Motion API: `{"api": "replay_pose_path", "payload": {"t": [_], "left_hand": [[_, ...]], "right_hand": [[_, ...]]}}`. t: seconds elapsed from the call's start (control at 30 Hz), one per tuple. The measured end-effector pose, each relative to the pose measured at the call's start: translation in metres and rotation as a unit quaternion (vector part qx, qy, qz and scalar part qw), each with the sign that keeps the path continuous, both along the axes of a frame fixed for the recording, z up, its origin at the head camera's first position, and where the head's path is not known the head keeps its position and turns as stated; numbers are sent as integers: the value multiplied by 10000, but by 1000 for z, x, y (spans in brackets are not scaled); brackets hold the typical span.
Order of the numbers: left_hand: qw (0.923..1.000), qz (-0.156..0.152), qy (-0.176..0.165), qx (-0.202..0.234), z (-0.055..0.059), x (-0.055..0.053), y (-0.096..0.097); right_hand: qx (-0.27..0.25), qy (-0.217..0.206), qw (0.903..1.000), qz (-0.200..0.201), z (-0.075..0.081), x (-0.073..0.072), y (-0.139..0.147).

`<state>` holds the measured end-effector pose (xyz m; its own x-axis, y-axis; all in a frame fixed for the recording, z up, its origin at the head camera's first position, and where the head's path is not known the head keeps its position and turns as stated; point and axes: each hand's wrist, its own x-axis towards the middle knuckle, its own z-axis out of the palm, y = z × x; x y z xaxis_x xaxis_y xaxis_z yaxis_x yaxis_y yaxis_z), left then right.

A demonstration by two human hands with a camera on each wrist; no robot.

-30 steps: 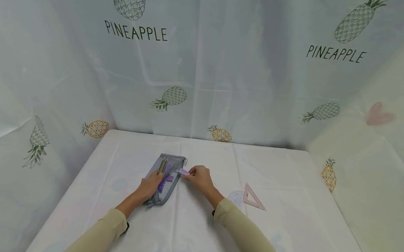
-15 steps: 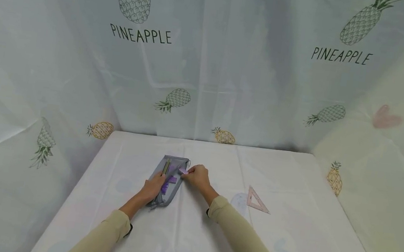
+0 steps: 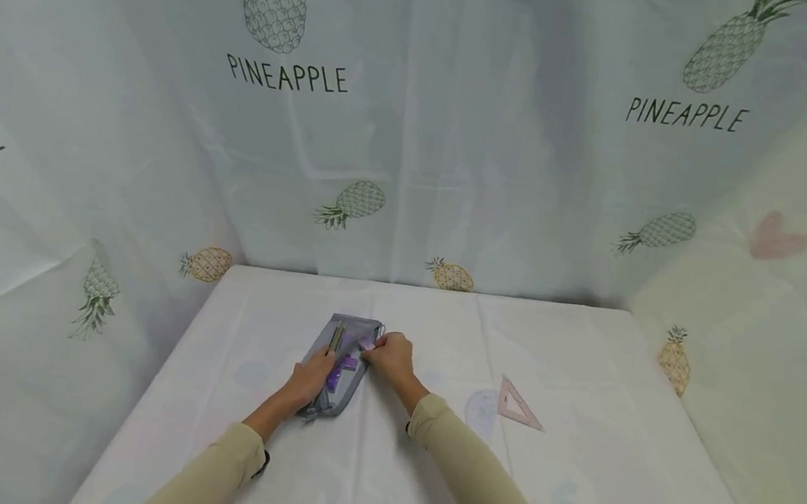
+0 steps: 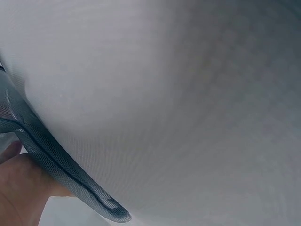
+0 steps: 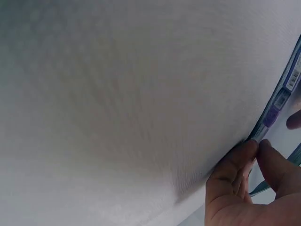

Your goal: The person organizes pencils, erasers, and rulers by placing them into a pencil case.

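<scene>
A grey mesh pencil case (image 3: 356, 326) lies on the table with slim pencils (image 3: 337, 338) and purple pieces (image 3: 349, 362) in it. My left hand (image 3: 310, 377) grips its left side, and the left wrist view shows that hand (image 4: 23, 188) behind the dark piped edge. At the upper right of the case, my right hand (image 3: 392, 357) pinches a small lilac piece (image 3: 366, 346), largely covered by the fingers; its kind is unclear. In the right wrist view, thumb and index fingertips of the hand (image 5: 244, 188) meet at the case's edge, near a purple piece (image 5: 272, 115).
A pink triangular set square (image 3: 521, 419) lies on the white tablecloth (image 3: 420, 489), right of the right forearm. Pineapple-printed curtains (image 3: 504, 172) hang behind the table and along both sides.
My right hand has brought the lilac piece from beside the case's right edge in over its upper right part. The left hand keeps its grip. The whole head view has shifted slightly.
</scene>
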<state>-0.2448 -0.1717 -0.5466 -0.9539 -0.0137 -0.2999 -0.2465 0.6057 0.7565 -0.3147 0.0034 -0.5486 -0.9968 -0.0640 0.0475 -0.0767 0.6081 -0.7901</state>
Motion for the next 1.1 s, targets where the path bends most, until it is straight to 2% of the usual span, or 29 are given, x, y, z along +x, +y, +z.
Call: {"api": "replay_pose_path", "payload": {"t": [0.2, 0.3, 0.37, 0.43, 0.5, 0.57, 0.67, 0.7, 0.83, 1.03, 1.1], "left_hand": [[10000, -18, -66, -60, 0, 0, 3], [10000, -57, -31, 35, 2, 2, 3], [9999, -109, 25, 89, 3, 3, 3], [9997, -177, 91, 150, 3, 3, 2], [9995, -216, 113, 187, 2, 3, 1], [9994, -225, 125, 216, 0, 3, 0], [9996, -190, 99, 156, -1, 3, -1], [9997, -186, 86, 130, 0, 3, -1], [9999, -145, 51, -19, 3, 3, 1], [9999, -60, -54, -89, 3, 0, 4], [9999, -57, -49, -110, 1, 0, 4]], "right_hand": [[-788, -788, 9937, 130, 1, 1, 2], [-884, -744, 9930, 250, 1, 2, 4], [-790, -499, 9950, 359, 1, 3, 6], [-488, -40, 9972, 562, 0, 5, 9], [-15, 550, 9950, 836, -1, 7, 10], [595, 1142, 9857, 1086, 0, 11, 12], [1364, 1569, 9691, 1331, 4, 19, 14], [1593, 1647, 9637, 1371, 5, 22, 16], [2250, 1527, 9492, 1586, 9, 34, 27], [2919, 1413, 9291, 1776, 9, 47, 46], [3015, 1428, 9260, 1770, 8, 51, 51]]}}
